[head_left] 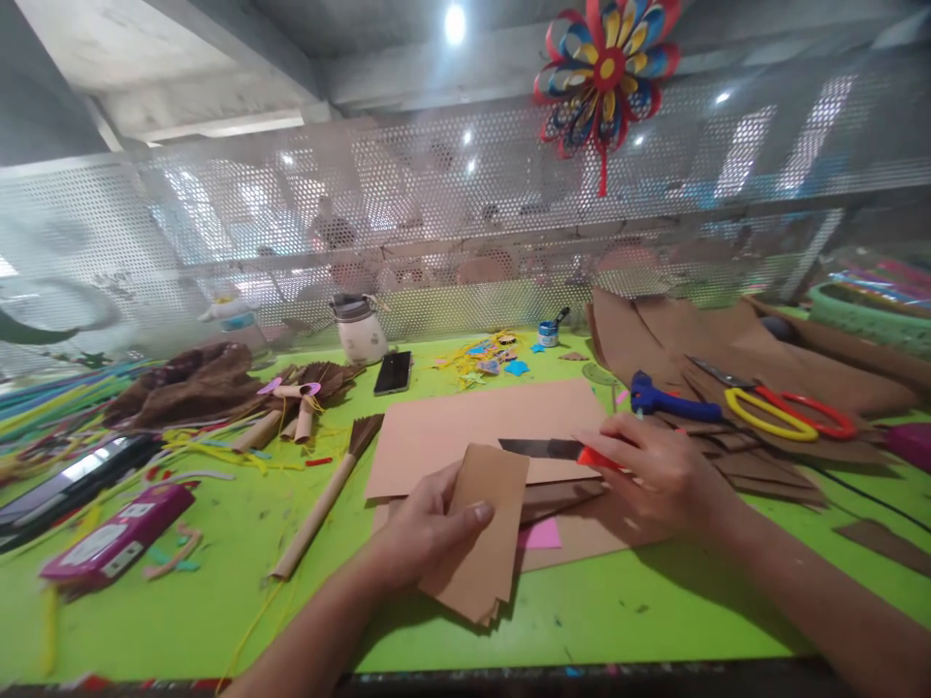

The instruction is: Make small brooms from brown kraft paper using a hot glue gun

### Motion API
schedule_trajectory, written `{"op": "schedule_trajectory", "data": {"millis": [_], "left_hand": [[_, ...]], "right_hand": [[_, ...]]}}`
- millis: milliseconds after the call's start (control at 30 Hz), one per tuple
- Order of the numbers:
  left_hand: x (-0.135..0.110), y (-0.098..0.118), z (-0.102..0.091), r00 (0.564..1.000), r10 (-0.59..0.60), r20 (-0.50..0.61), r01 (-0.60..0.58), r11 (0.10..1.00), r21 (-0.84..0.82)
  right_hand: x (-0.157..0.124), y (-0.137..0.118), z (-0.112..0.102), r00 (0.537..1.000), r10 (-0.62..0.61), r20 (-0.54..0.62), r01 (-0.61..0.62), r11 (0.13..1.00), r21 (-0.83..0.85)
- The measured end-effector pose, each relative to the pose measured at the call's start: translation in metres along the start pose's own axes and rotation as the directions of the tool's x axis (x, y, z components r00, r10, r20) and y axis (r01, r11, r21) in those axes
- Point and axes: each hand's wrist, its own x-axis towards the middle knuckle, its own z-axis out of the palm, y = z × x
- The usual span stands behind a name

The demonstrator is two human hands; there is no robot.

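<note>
My left hand (436, 519) is closed on a small stack of brown paper pieces (489, 528), thumb on top, their lower edges fanned unevenly. In my right hand (655, 470) is a knife with a red-orange handle (597, 456). Its dark blade (538, 447) points left, just above the stack's top right corner; I cannot tell if they touch. Beneath both hands lie large brown cardboard sheets (429, 422), with a pink paper square (540, 534) partly showing between the stack and the lower sheet.
Right of the sheets are a blue glue gun (673, 399), scissors with yellow and red handles (775, 412) and a brown paper pile (676, 334). On the left lie a rolled paper stick (320, 514), a purple box (120, 533) and phones. A perforated metal screen (436, 213) stands behind.
</note>
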Motion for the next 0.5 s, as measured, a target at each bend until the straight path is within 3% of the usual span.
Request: {"op": "schedule_trajectory", "data": {"millis": [167, 300, 500], "left_hand": [[0.0006, -0.0007, 0.0001, 0.995, 0.036, -0.088, -0.031, 0.998, 0.054], [0.0031, 0.0007, -0.0002, 0.986, 0.03, -0.163, -0.036, 0.999, -0.034], [0.0049, 0.0038, -0.0014, 0.98, 0.024, -0.195, -0.046, 0.993, -0.106]], "right_hand": [[0.0007, -0.0031, 0.0001, 1.0, -0.006, -0.01, 0.006, 1.0, 0.025], [0.0006, -0.0022, -0.0012, 0.996, 0.036, -0.083, -0.037, 0.999, -0.013], [0.0003, -0.0022, -0.0005, 0.999, 0.033, -0.043, -0.032, 0.999, 0.014]]}}
